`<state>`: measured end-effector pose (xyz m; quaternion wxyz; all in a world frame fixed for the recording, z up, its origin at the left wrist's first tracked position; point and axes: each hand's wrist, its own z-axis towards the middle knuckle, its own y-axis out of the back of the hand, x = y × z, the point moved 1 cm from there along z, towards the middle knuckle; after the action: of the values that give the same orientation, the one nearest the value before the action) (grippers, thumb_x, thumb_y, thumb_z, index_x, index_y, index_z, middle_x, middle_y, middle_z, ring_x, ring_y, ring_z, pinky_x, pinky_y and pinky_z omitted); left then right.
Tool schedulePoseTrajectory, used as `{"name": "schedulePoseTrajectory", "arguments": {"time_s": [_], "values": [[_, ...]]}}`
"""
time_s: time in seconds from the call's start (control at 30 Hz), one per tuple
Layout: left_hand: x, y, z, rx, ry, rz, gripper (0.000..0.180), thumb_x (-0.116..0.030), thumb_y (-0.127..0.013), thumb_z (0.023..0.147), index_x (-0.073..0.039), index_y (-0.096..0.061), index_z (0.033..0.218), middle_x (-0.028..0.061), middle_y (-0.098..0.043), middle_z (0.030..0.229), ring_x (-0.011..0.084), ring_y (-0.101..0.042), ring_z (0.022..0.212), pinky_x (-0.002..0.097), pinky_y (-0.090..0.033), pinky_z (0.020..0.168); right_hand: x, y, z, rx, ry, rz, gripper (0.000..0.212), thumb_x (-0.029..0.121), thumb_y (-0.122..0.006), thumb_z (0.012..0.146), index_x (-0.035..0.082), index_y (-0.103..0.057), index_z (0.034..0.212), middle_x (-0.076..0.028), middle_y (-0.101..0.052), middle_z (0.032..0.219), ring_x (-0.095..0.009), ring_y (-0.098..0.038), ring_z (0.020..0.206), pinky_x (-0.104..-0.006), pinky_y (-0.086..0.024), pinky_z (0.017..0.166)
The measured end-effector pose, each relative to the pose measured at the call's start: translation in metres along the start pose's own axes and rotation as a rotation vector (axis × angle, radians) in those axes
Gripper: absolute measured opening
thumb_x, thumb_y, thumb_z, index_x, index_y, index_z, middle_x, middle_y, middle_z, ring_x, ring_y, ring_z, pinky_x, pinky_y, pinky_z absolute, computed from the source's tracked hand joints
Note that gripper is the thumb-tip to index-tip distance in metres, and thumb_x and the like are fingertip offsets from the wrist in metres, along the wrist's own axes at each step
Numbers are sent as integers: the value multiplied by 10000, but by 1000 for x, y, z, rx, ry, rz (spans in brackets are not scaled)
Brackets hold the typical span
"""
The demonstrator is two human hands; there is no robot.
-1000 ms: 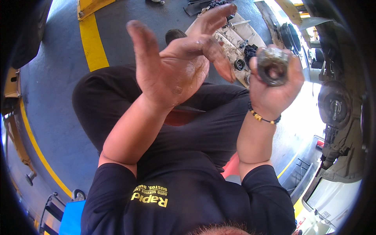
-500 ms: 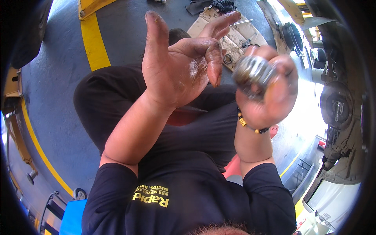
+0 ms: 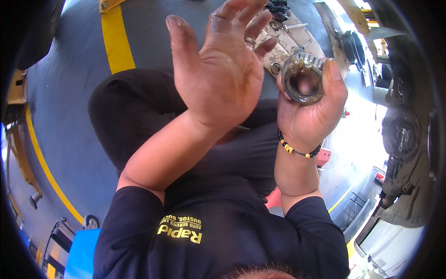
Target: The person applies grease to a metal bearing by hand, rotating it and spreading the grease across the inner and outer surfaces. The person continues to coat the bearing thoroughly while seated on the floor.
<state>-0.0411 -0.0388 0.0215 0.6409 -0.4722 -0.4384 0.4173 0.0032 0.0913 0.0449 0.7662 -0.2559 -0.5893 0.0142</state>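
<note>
A tapered roller bearing (image 3: 289,88), coated in brown grease, is gripped in my right hand (image 3: 316,104) with its open bore turned toward me. The right thumb presses along the bearing's side, while the other fingers are mostly hidden behind it. To the left of it, my left hand (image 3: 220,79) is raised with the palm showing and the fingers stretched out, open and holding nothing. Grease smears its palm and fingertips, and one finger wears a ring (image 3: 250,41). A small gap separates the left hand from the bearing.
Beyond my hands, a stained cardboard sheet (image 3: 299,39) lies on the blue floor, bearing a small ring-shaped part (image 3: 275,68), a dark crumpled item (image 3: 278,10) and a metal rod (image 3: 296,25). A vehicle's wheel hub (image 3: 400,135) is at the right. Yellow lift parts (image 3: 21,158) stand at the left.
My left hand has unfolded its bent fingers and turned its palm more toward me. The bearing, blurred before, is now steady, tilted with its bore facing me.
</note>
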Motion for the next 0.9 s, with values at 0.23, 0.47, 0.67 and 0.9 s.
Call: {"name": "schedulePoseTrajectory", "arguments": {"time_s": [0.23,0.47,0.67,0.9], "values": [[-2,-12,-17,-149,-229,171,741,-677,-288,961,-61,-624,1200,165,-506,1362,273,-412,1270,432,-273,1092,-18,-29,-30,-54,135,-396,173,144,-641,916,-26,-608,912,-79,-631,860,-103,-565,707,-220,-440,615],[-11,-13,-16,-213,-310,231,743,-699,-306,946,-80,-587,1247,151,-497,1358,269,-398,1265,435,-238,1100,-20,-22,-36,327,278,-481,230,104,-712,859,40,-491,857,-27,-502,772,-80,-410,666,-212,-335,616],[-11,-14,2,-298,-234,163,752,-717,-321,933,-96,-555,1287,139,-489,1354,265,-385,1261,437,-208,1107,-8,2,-19,114,-319,-88,329,375,-623,931,60,-560,1004,-126,-612,911,-232,-597,807,-323,-486,686],[-9,1,2,-3,-114,-50,747,-722,-373,918,-82,-574,1245,157,-516,1314,300,-445,1246,486,-323,1092,-18,-25,2,8,-281,185,393,344,-628,972,-23,-611,1110,-108,-674,1031,-223,-686,902,-388,-589,802]]}}
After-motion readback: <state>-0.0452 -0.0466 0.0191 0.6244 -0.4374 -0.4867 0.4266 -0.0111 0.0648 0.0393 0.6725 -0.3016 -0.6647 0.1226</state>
